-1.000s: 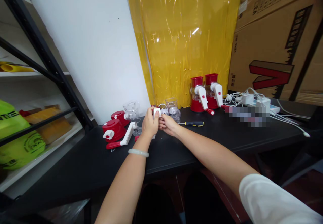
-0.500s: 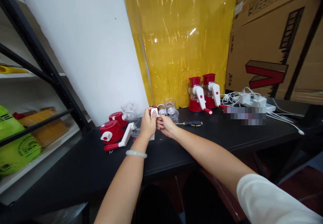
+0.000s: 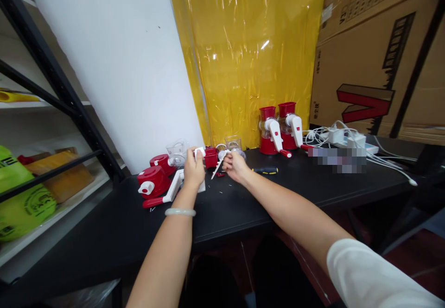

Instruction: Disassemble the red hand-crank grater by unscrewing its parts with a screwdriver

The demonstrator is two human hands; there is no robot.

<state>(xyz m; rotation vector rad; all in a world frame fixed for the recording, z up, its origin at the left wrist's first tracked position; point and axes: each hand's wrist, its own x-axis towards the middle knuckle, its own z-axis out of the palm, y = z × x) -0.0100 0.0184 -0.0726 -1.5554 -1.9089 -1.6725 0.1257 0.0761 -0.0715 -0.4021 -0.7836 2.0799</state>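
Note:
My left hand (image 3: 193, 169) is closed around a white plastic part (image 3: 200, 151), most of it hidden by the fingers. My right hand (image 3: 236, 165) pinches a thin white plastic strip (image 3: 218, 166), tilted with its lower end towards the table. Between the hands, behind them, is a red plastic piece (image 3: 210, 158). A small red bit (image 3: 220, 174) and several tiny screws lie on the black table below. Near my right wrist lies a screwdriver (image 3: 265, 170) with a black and yellow handle. A white crank arm with a red handle (image 3: 153, 203) rests left of my left hand.
Two red rotary graters (image 3: 268, 134) with white cranks stand at the back right. Red grater bases (image 3: 153, 181) and clear housings (image 3: 177, 153) sit on the left. White cables and a power strip (image 3: 361, 146) lie right, before a cardboard box (image 3: 368, 62). A black rack stands left.
My hands have moved apart, the left one leftwards and the right one slightly right. The white strip is now separate from the white part. The red piece and small red bit now show between them.

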